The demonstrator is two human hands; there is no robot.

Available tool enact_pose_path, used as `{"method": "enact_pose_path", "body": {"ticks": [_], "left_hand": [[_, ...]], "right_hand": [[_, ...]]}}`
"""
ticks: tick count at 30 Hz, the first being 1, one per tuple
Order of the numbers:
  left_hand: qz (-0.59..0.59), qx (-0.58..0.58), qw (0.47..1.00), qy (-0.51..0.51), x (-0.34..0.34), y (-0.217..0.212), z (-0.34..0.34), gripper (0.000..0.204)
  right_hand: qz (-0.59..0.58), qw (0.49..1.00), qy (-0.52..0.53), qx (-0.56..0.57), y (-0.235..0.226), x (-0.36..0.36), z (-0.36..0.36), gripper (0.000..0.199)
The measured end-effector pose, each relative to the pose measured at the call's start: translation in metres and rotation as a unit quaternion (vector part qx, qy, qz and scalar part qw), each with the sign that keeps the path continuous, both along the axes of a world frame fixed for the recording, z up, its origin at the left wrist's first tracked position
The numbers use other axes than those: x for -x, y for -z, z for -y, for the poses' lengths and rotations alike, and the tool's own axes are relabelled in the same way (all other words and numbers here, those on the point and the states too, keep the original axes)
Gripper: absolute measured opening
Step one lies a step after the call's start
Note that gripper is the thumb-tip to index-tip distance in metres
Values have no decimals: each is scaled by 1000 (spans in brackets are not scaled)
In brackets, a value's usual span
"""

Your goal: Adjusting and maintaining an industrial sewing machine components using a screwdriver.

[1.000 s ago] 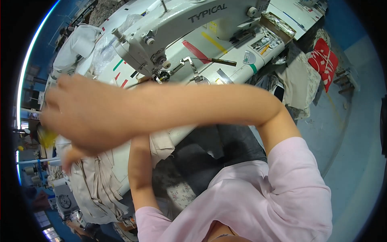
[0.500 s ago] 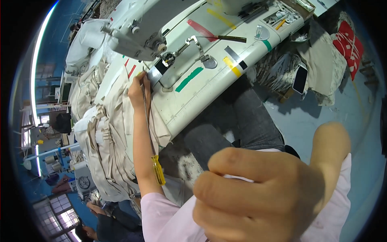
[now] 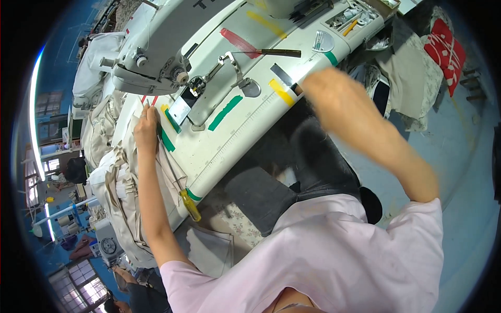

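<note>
My left hand (image 3: pixel 146 128) is closed around the thin metal shaft of a screwdriver (image 3: pixel 190 205), near its tip. The screwdriver's yellow handle points back toward me, past the table's front edge. Beige cloth (image 3: pixel 117 201) lies beneath and beside that hand. To its right is a shiny metal plate (image 3: pixel 181 108), next to the exposed mechanism (image 3: pixel 197 86) of a white sewing machine (image 3: pixel 148 60). My right hand (image 3: pixel 330 88) is over the table's front edge on the right, near a yellow tape strip (image 3: pixel 282 93). Motion blurs its fingers.
A dark-handled tool (image 3: pixel 282 52) and a half-round metal plate (image 3: pixel 323 41) lie on the white table (image 3: pixel 229 151). A tray of small parts (image 3: pixel 348 21) is at its far right. Fabric piles (image 3: pixel 404 68) stand beyond. Another person (image 3: pixel 141 295) is at lower left.
My right hand has gone from close in front of me to the table's right side. My left hand, with the screwdriver, has shifted left, away from the metal plate. The view has moved too.
</note>
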State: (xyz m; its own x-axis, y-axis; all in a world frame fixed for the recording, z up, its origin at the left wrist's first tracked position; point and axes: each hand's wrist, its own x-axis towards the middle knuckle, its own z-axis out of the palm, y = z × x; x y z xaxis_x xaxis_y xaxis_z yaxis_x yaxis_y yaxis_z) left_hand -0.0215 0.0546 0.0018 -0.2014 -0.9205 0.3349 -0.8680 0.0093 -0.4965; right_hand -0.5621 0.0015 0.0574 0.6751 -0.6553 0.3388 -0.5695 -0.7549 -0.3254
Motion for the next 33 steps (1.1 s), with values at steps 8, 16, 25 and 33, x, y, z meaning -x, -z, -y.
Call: {"method": "enact_pose_path", "body": {"ticks": [8,16,25,33], "left_hand": [[105,-51,992,-45,-6,-16,1,42],[-382,64,922,-2,223,-37,-69,32],[-934,-92,338,69,402,-21,-62,47],[-944,-72,310,91,389,-46,-90,38]], "right_hand": [[-9,977,72,202,85,33,77,46],[64,955,-25,287,97,49,76,37],[231,919,-70,311,55,-8,-33,20],[328,933,-22,148,36,-5,-67,30]]}}
